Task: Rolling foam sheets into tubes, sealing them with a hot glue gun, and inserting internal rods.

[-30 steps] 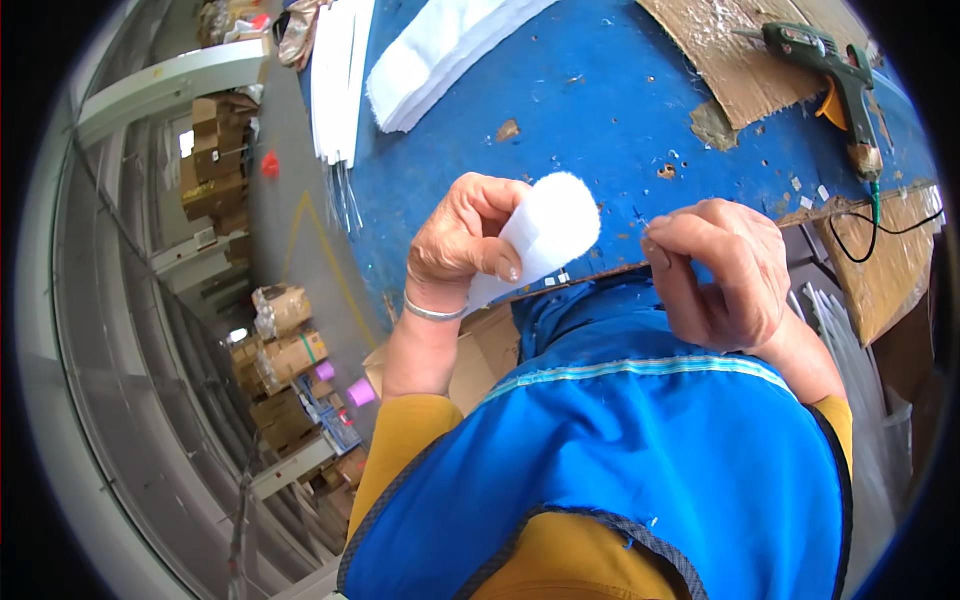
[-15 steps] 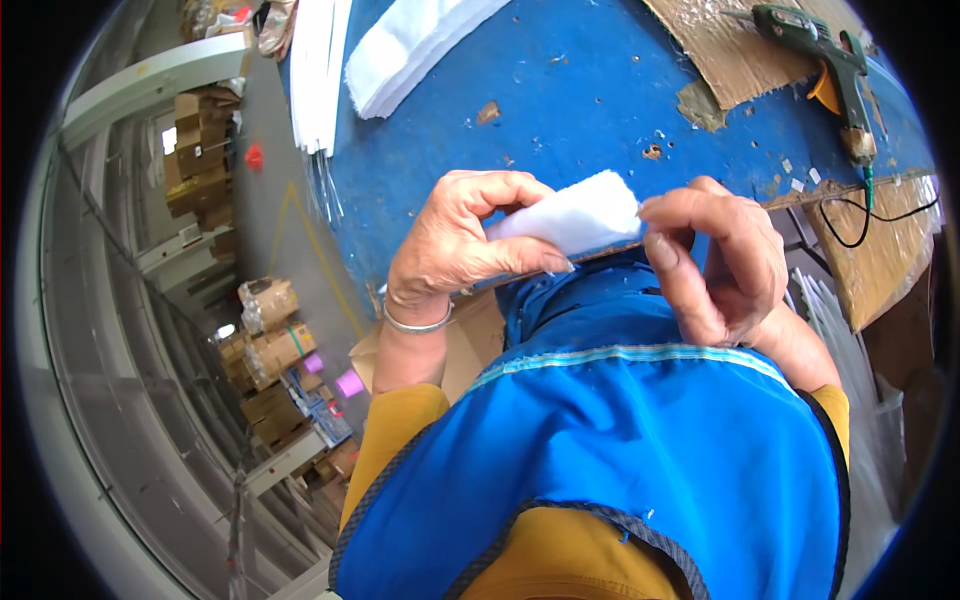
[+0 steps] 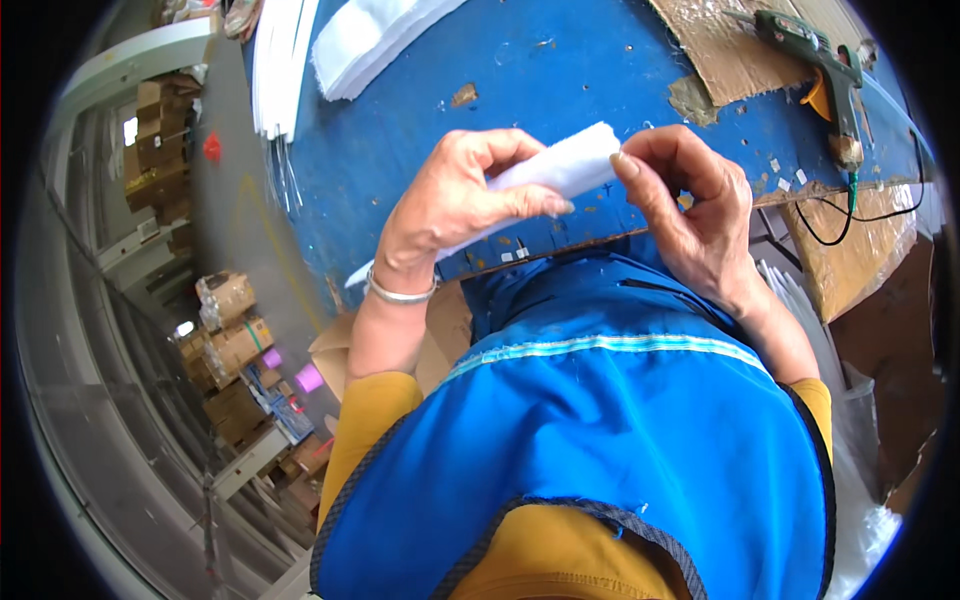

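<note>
A folded strip of soft white cloth is held above the near edge of the blue table. My left hand is closed round it, thumb on the near side and fingers behind. Past my left wrist a pointed white end shows, apparently of the same cloth. My right hand pinches the cloth's right end between thumb and forefinger, the other fingers curled. Farther back on the table lies a thick stack of white cloth. Left of that stack is a bundle of long white strips with thin wires at the near end.
On the blue table a green glue gun with an orange trigger lies at the far right, partly over cardboard. Its black cord hangs over the edge. Cardboard boxes stand on the floor to the left.
Both hands have moved up and away from my body with the cloth, which looks narrower now. My right thumb and forefinger have closed on its right end. The view has shifted slightly.
</note>
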Demonstrator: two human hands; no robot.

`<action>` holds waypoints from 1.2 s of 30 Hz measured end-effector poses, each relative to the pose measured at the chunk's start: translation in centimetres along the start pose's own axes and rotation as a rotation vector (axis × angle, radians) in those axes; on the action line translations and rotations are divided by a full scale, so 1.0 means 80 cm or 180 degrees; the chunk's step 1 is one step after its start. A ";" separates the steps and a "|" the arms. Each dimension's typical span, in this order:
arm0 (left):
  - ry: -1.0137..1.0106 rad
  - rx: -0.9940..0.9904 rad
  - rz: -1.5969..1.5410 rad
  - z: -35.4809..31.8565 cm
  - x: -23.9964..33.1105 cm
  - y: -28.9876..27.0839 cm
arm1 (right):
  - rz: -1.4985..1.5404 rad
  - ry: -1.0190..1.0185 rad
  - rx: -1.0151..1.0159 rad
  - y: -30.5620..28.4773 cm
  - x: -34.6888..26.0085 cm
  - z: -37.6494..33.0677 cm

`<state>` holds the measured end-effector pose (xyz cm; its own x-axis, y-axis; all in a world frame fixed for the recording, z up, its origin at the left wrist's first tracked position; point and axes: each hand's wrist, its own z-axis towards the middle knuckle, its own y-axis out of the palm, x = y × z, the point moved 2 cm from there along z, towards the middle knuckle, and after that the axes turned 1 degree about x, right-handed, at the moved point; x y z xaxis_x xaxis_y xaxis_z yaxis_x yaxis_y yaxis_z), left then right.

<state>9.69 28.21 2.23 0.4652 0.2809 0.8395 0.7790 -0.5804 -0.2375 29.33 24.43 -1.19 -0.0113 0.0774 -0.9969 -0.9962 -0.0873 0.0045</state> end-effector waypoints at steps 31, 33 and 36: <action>0.2364 0.2615 0.2360 -0.071 -0.126 -0.010 | -0.1990 0.0452 -0.0089 0.013 0.047 0.047; 0.2439 0.2660 0.2238 -0.070 -0.129 -0.012 | -0.1943 0.0508 -0.0051 0.012 0.048 0.048; 0.2210 0.2580 0.1800 -0.069 -0.133 -0.015 | -0.1911 0.0570 -0.0086 0.012 0.051 0.050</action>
<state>1.47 21.73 -3.74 0.6943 -0.4731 0.5424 0.6915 0.2293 -0.6850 27.98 28.61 -4.92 0.5667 -0.0466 -0.8226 -0.8217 -0.1054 -0.5601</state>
